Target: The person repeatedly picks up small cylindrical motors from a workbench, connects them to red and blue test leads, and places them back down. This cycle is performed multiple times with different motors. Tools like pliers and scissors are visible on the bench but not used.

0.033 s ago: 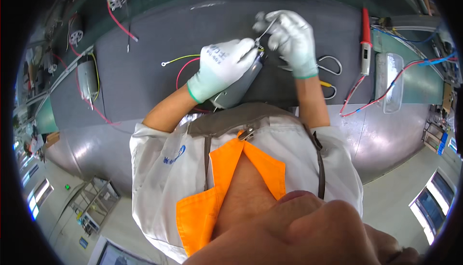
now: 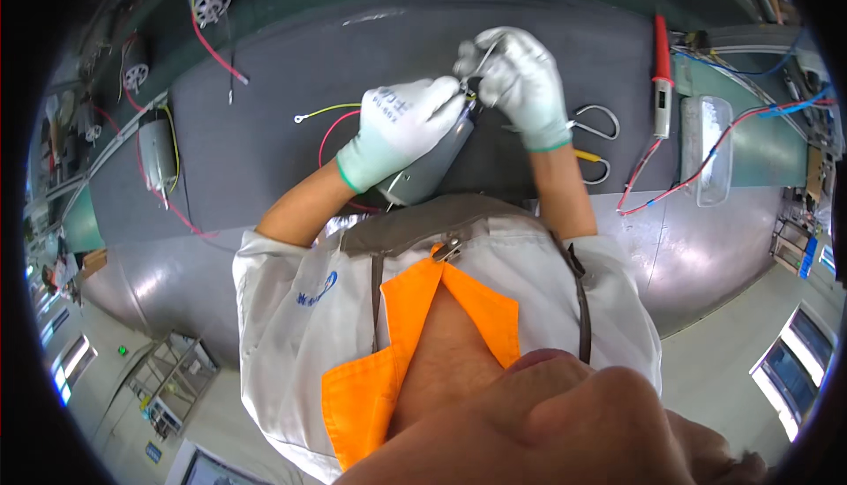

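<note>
A grey cylindrical motor lies slanted on the dark mat in front of me, its far end under my fingers. My left hand, in a white glove, is closed over that end, with thumb and forefinger pinched at a small part I cannot make out. From the pinch a thin pale strand runs up to my gloved right hand, whose fingers are closed on it. A yellow-green wire with a ring terminal and a red wire come out on the left.
Scissors and a yellow-handled tool lie right of my right hand. Farther right are a red-handled tool with a cable and a clear tray. More motors with wires stand on the left.
My right hand has come slightly down and left, closer to my left hand and the motor's end. The whole view has shifted a little. Both hands stay closed.
</note>
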The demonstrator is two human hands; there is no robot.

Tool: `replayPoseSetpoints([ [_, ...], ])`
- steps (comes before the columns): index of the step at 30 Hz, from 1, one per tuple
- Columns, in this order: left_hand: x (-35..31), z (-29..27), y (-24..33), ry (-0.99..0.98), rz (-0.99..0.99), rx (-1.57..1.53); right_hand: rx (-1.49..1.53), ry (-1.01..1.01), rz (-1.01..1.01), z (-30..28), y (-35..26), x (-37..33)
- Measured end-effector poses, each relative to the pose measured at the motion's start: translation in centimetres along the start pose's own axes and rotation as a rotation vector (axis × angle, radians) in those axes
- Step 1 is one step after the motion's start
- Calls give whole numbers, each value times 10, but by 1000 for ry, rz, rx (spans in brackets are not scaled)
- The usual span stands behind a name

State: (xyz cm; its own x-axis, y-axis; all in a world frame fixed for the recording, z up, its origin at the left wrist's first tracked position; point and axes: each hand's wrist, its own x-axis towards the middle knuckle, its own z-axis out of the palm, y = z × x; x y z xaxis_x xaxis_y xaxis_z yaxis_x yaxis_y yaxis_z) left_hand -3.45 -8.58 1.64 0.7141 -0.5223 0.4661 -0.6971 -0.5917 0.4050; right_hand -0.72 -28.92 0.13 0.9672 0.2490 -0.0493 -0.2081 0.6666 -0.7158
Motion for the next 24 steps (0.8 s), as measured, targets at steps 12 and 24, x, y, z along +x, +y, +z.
replayPoseSetpoints([
  [12,-2,-21,-16,-295,329,201,-271,131,110,23,-9,2],
  [24,-1,-41,-16,-214,168,138,-1663,232,-465,-44,-69,-57],
])
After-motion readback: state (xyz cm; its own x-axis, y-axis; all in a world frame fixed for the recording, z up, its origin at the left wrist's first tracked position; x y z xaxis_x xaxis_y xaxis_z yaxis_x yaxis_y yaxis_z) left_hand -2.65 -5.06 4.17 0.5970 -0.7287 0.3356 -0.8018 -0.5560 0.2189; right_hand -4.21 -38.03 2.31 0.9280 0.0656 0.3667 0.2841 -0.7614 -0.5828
